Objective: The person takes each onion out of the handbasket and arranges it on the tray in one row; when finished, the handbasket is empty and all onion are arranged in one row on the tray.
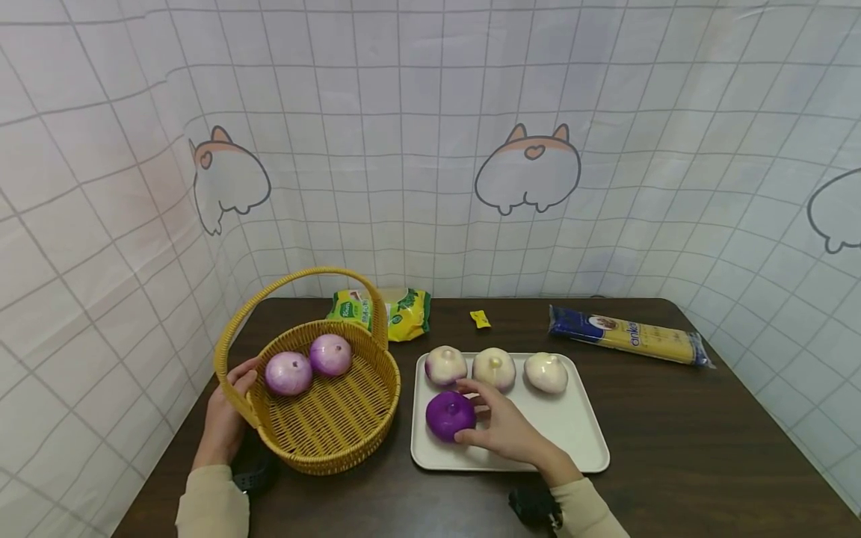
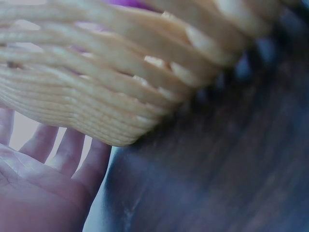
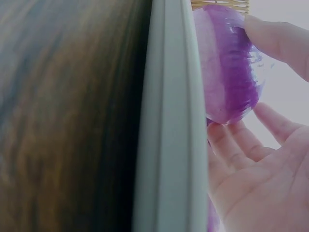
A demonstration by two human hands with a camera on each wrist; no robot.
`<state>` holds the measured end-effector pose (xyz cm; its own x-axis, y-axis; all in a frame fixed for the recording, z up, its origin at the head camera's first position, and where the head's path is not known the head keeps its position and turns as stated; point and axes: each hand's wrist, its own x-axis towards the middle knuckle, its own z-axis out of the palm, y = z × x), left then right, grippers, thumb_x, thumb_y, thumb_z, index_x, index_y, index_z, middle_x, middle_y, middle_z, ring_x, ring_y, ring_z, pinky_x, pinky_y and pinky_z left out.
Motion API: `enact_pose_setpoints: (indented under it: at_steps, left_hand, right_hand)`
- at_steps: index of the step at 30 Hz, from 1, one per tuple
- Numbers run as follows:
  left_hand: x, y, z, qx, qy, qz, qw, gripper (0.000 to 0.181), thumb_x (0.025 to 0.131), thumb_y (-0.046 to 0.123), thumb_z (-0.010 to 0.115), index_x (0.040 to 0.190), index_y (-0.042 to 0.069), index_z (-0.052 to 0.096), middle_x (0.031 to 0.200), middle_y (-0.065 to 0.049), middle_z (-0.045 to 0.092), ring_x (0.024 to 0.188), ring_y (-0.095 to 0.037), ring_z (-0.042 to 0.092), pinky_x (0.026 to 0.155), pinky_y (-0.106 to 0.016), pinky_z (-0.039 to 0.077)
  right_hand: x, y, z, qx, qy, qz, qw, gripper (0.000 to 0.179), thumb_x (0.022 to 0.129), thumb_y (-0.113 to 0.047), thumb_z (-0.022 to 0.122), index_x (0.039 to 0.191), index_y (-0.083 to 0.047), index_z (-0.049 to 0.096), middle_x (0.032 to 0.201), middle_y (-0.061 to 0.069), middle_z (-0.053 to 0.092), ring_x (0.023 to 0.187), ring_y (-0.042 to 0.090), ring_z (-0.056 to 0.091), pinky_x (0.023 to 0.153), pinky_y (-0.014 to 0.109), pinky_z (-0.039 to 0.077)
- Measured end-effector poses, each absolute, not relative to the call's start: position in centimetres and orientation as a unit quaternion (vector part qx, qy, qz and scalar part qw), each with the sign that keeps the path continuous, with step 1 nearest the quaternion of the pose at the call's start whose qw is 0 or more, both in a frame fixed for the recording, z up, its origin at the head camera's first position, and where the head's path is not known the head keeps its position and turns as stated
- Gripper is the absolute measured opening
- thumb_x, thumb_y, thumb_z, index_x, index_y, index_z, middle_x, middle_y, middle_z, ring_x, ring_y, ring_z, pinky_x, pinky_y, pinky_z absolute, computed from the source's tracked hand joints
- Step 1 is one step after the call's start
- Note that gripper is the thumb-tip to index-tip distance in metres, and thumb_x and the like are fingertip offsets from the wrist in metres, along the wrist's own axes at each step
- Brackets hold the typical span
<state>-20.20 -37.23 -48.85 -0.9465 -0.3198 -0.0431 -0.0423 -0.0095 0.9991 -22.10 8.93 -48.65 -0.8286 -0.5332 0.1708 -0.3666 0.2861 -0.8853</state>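
Holding the purple onion (image 1: 449, 416) at the tray (image 1: 565, 437)'s left end, lower centre of the head view, is the right hand (image 1: 503, 427). At lower left, the left hand (image 1: 225, 411), fingers extended, touches the basket (image 1: 326, 462).

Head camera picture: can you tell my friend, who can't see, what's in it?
A person's right grip holds a dark purple onion at a white tray bearing three paler bulbs. The left grip touches a yellow wicker basket containing two light purple onions. Behind the tray lies a long blue-and-yellow packet.
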Motion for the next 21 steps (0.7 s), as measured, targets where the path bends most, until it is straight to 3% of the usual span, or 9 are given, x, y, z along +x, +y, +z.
enact_pose_setpoints:
  at_steps: [8,15,21]
  left_hand:
    - [-20.2,-37.3,-49.0,0.130,-0.695,-0.700,0.100,0.055,0.099,0.043,0.052,0.144,0.013,0.046,0.136,0.000,0.044,0.116,-0.008,0.047,0.085,-0.012,0.044]
    - [-20.3,-37.5,-49.0,0.125,-0.691,-0.705,0.101,0.054,0.100,0.042,0.053,0.144,0.012,0.046,0.132,0.002,0.046,0.114,-0.006,0.048,0.086,-0.013,0.044]
    - [-20.1,-37.2,-48.8,0.119,-0.683,-0.713,0.102,0.055,0.101,0.038,0.052,0.145,0.007,0.043,0.136,-0.002,0.044,0.115,-0.008,0.047,0.087,-0.013,0.044]
  right_hand:
    - [-22.1,8.7,-48.4,-0.308,0.803,-0.509,0.029,0.075,0.078,-0.020,0.082,0.141,-0.003,0.045,0.133,0.013,0.054,0.113,0.028,0.055,0.095,0.046,0.048]
    - [-21.8,8.2,-47.6,-0.316,0.792,-0.521,-0.014,0.068,0.078,-0.012,0.082,0.137,-0.002,0.050,0.131,0.015,0.056,0.114,0.031,0.055,0.095,0.050,0.047]
    - [-20.1,7.9,-44.0,-0.284,0.800,-0.527,-0.029,0.055,0.084,-0.004,0.075,0.132,0.005,0.052,0.131,0.023,0.055,0.118,0.039,0.054,0.098,0.054,0.044]
